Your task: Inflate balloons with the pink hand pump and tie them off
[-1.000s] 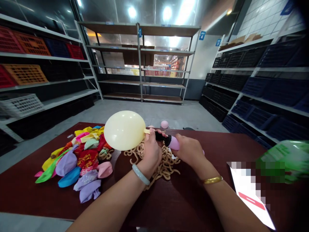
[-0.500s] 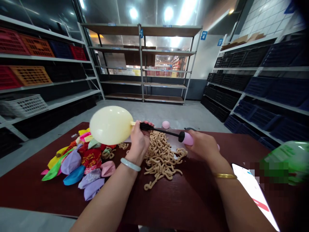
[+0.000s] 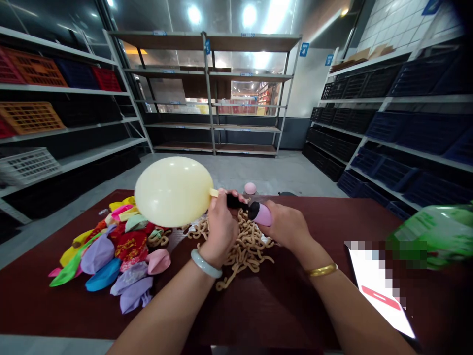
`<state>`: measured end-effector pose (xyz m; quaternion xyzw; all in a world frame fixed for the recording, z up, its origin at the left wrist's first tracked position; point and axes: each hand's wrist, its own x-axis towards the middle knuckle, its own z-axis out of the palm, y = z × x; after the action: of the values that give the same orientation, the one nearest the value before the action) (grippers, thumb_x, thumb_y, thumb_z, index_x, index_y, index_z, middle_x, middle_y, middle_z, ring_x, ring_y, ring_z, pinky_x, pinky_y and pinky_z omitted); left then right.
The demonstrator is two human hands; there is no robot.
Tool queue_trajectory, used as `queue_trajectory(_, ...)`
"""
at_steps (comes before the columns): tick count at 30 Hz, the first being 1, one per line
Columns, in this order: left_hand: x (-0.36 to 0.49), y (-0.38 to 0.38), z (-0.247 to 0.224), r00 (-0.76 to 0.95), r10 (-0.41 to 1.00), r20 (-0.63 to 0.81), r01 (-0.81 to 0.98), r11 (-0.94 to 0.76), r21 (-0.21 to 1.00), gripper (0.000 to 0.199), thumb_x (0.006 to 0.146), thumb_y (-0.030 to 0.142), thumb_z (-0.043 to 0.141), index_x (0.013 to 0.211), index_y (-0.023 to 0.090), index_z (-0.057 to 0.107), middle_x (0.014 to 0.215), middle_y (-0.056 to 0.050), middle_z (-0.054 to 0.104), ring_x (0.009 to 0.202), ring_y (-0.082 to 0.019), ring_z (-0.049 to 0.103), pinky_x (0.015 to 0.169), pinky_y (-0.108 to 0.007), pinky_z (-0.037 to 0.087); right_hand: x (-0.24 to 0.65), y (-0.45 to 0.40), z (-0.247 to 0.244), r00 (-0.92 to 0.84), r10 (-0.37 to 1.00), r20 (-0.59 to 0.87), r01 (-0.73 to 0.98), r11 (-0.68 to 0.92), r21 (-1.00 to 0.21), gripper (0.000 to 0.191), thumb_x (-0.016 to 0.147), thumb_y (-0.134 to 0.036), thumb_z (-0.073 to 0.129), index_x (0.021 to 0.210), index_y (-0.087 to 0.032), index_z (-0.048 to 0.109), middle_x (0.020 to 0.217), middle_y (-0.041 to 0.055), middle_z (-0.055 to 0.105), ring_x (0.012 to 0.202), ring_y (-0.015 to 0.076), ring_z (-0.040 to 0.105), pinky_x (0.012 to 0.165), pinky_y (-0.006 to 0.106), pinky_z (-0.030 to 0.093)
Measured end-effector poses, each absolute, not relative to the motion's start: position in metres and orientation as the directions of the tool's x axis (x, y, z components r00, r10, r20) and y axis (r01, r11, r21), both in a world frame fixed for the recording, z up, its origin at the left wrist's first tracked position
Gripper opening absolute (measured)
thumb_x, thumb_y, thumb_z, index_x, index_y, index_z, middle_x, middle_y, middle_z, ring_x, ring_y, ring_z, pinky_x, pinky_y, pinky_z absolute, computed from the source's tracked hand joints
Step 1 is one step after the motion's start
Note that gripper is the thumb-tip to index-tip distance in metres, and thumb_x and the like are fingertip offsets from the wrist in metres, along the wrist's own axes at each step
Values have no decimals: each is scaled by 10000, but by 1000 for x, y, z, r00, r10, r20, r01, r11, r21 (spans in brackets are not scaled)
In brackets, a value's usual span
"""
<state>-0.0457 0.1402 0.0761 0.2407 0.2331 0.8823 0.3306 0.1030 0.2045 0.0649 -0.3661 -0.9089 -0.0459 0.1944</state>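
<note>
A pale yellow balloon (image 3: 173,192), swollen with air, points left from my left hand (image 3: 223,224). That hand is closed where the balloon's neck meets the black nozzle end of a balloon pump (image 3: 261,214). My right hand (image 3: 290,224) is wrapped round the pump's pink body, close to my left hand. Beneath the hands lies a heap of tan, curled, noodle-like pieces (image 3: 246,251) on the dark red table (image 3: 258,310). To the left is a pile of colourful fabric pieces (image 3: 129,244), some of them stuffed-looking.
A phone (image 3: 377,286) with a lit screen lies at the right, near a green plastic bag (image 3: 436,234). A small pink balloon-like ball (image 3: 250,188) is beyond the table's far edge. Shelving racks (image 3: 212,128) and crates (image 3: 33,118) surround the room.
My right hand has pushed the pump's pink body in toward my left hand, covering the rod. The yellow balloon has grown slightly larger. The view has shifted a little.
</note>
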Motion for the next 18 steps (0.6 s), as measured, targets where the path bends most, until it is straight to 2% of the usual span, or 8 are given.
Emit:
queue_trajectory(5,-102,137,88,-760,597,258,-409,-747,525,179,843,283,612,786,189,471,694,12,541,620,-129,570,648,-294,490,114,220,67,-658,667,351,696,716,-54,300,806,-498,567,960,-240,559,885,33,705,760,217,657,555,283,313)
queue_trajectory(8,-117,136,89,-778,583,235,-411,-754,512,184,829,267,622,785,194,460,682,19,533,610,-128,561,637,-289,484,122,227,69,-655,668,354,703,710,-40,268,825,-475,541,951,-240,567,882,37,706,754,214,654,562,285,322)
queue_trajectory(13,-89,144,78,-754,611,241,-437,-741,509,169,856,286,604,799,188,479,703,7,548,638,-128,571,684,-299,498,123,227,67,-649,662,375,715,699,6,281,782,-440,589,956,-222,553,874,45,701,772,230,655,573,298,330)
queue_trajectory(18,-36,147,63,-647,723,243,-512,-648,565,158,885,314,587,842,179,517,761,-11,574,689,-129,591,782,-325,504,109,211,64,-667,656,353,693,720,-29,300,767,-450,616,940,-219,534,888,51,704,784,234,659,577,298,329)
